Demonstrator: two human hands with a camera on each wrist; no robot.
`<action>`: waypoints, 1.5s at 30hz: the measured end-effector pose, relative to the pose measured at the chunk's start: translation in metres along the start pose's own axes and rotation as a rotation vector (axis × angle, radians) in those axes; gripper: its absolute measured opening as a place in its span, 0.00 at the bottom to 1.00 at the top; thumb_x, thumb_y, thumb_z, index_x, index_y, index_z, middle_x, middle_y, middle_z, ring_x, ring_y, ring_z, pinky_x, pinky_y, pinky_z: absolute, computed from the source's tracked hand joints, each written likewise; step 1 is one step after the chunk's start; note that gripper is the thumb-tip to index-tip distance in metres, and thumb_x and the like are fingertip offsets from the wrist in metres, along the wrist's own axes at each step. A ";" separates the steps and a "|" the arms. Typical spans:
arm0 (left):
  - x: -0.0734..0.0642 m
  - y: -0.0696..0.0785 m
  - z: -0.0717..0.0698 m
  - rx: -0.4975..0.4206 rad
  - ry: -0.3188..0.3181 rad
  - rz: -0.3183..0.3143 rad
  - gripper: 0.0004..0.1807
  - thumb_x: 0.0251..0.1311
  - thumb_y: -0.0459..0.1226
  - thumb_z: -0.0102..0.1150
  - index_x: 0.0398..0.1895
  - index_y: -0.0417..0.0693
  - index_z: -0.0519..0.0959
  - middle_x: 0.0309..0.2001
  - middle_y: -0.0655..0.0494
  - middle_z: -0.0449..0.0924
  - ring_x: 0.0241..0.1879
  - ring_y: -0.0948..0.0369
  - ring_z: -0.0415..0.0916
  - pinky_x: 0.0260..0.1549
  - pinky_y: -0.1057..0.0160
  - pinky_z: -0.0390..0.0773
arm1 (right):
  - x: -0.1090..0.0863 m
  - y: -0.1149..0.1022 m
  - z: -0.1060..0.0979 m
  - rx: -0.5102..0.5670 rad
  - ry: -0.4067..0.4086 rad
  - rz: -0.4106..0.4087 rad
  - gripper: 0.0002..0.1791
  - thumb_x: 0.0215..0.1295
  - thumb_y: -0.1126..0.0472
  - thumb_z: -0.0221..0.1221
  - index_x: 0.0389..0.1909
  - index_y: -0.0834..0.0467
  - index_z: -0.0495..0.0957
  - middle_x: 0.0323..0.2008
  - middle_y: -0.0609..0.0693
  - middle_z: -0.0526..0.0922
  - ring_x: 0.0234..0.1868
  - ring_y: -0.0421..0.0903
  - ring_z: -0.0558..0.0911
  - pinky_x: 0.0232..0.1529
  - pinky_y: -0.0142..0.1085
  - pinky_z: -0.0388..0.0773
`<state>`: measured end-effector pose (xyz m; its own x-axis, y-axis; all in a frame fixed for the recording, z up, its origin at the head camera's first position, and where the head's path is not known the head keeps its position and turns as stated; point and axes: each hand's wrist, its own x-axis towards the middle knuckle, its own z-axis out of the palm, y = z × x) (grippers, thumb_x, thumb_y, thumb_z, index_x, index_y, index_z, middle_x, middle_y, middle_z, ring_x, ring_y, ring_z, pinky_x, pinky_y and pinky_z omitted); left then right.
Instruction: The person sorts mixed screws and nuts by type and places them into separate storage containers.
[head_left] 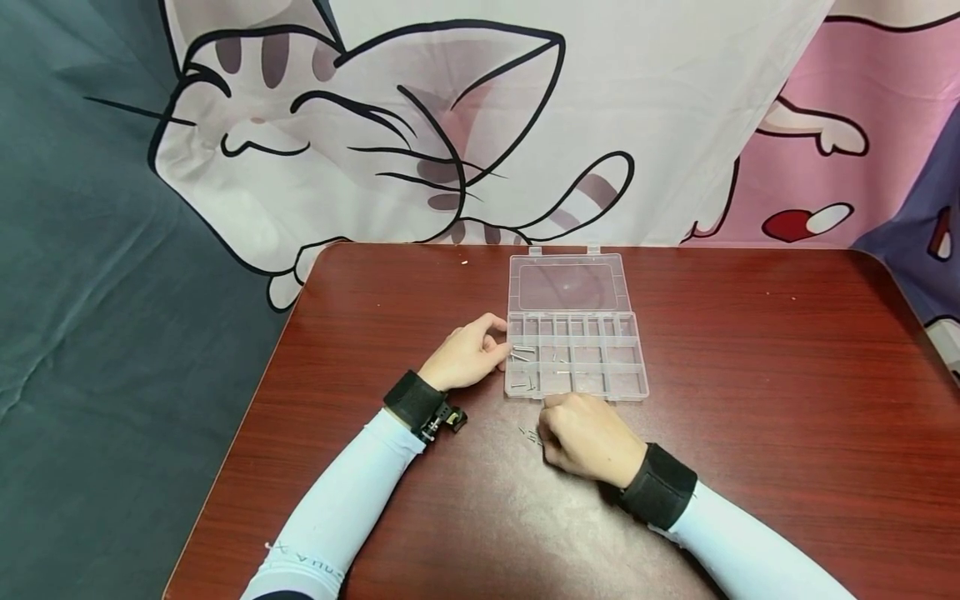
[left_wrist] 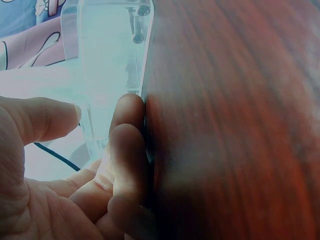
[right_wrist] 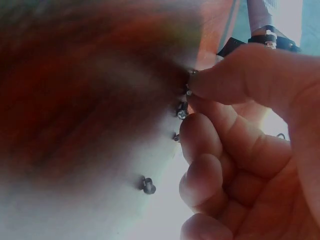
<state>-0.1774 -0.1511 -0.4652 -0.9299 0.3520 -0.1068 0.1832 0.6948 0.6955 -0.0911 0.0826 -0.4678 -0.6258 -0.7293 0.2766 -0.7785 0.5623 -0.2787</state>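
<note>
A clear plastic compartment box (head_left: 577, 342) stands with its lid (head_left: 566, 283) folded back. Several small screws lie in its left compartments. My left hand (head_left: 468, 354) rests beside the box's left edge, fingertips (left_wrist: 127, 107) against the side wall and thumb held apart from them. In front of the box, my right hand (head_left: 588, 437) is low over the tabletop among loose screws (head_left: 531, 436). In the right wrist view its thumb and forefinger close together at a small screw (right_wrist: 188, 91), with the other fingers curled. Another screw (right_wrist: 148, 186) stands on its head nearby.
The brown wooden table (head_left: 750, 375) carries the box close to its far edge. Behind that edge hangs a printed cat curtain (head_left: 675, 108). Tiny white specks dot the table at the back. Both wrists wear black bands (head_left: 660, 486).
</note>
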 end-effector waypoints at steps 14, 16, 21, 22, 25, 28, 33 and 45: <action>0.000 0.000 0.000 -0.005 -0.003 0.007 0.23 0.67 0.49 0.51 0.62 0.52 0.72 0.26 0.64 0.82 0.26 0.63 0.76 0.34 0.61 0.72 | 0.004 0.000 0.000 0.073 0.084 0.045 0.14 0.36 0.63 0.62 0.14 0.43 0.66 0.15 0.32 0.65 0.18 0.32 0.64 0.20 0.31 0.64; 0.000 0.000 0.000 -0.004 -0.004 0.006 0.23 0.67 0.50 0.51 0.62 0.52 0.72 0.26 0.64 0.83 0.26 0.63 0.77 0.34 0.61 0.72 | 0.004 0.000 -0.001 0.101 0.116 0.044 0.14 0.36 0.64 0.62 0.15 0.44 0.67 0.16 0.33 0.66 0.18 0.32 0.64 0.20 0.30 0.64; 0.000 0.001 0.000 -0.002 -0.004 -0.004 0.23 0.66 0.50 0.52 0.62 0.53 0.72 0.26 0.65 0.82 0.26 0.64 0.76 0.33 0.61 0.72 | 0.007 0.004 -0.004 0.143 0.189 0.036 0.14 0.39 0.65 0.64 0.17 0.45 0.69 0.17 0.35 0.68 0.20 0.31 0.65 0.22 0.28 0.64; 0.000 0.001 0.000 -0.001 -0.003 -0.006 0.23 0.66 0.50 0.52 0.62 0.53 0.72 0.26 0.65 0.82 0.26 0.64 0.76 0.33 0.61 0.72 | 0.008 0.006 -0.005 0.148 0.205 0.039 0.14 0.40 0.65 0.64 0.18 0.46 0.70 0.18 0.35 0.69 0.20 0.32 0.66 0.22 0.28 0.65; -0.001 0.001 0.000 0.000 0.000 -0.009 0.23 0.66 0.50 0.52 0.61 0.53 0.72 0.26 0.65 0.82 0.25 0.64 0.76 0.33 0.61 0.72 | 0.011 0.012 -0.009 0.154 0.254 0.064 0.10 0.44 0.66 0.65 0.21 0.48 0.74 0.21 0.37 0.74 0.22 0.33 0.70 0.24 0.29 0.69; -0.001 0.002 0.000 0.000 0.002 -0.009 0.23 0.66 0.50 0.52 0.61 0.52 0.72 0.26 0.64 0.82 0.25 0.64 0.76 0.32 0.61 0.72 | 0.014 0.019 -0.014 0.157 0.286 0.091 0.06 0.47 0.67 0.64 0.24 0.52 0.80 0.24 0.39 0.79 0.24 0.35 0.76 0.27 0.30 0.72; 0.000 0.002 -0.001 0.000 -0.001 -0.005 0.24 0.66 0.49 0.52 0.62 0.52 0.72 0.26 0.64 0.82 0.25 0.63 0.76 0.33 0.61 0.71 | 0.017 0.032 -0.016 0.120 0.311 0.120 0.05 0.49 0.67 0.63 0.28 0.55 0.84 0.27 0.43 0.82 0.26 0.36 0.77 0.28 0.31 0.74; -0.001 0.002 -0.002 -0.003 -0.010 0.001 0.23 0.67 0.49 0.51 0.62 0.51 0.72 0.26 0.64 0.82 0.25 0.63 0.76 0.34 0.60 0.72 | 0.020 0.046 -0.016 0.039 0.376 0.196 0.04 0.50 0.67 0.65 0.27 0.55 0.85 0.26 0.43 0.80 0.24 0.37 0.75 0.25 0.33 0.72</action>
<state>-0.1769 -0.1514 -0.4627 -0.9264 0.3591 -0.1131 0.1834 0.6928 0.6974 -0.1402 0.0999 -0.4603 -0.7413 -0.4131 0.5289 -0.6451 0.6560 -0.3917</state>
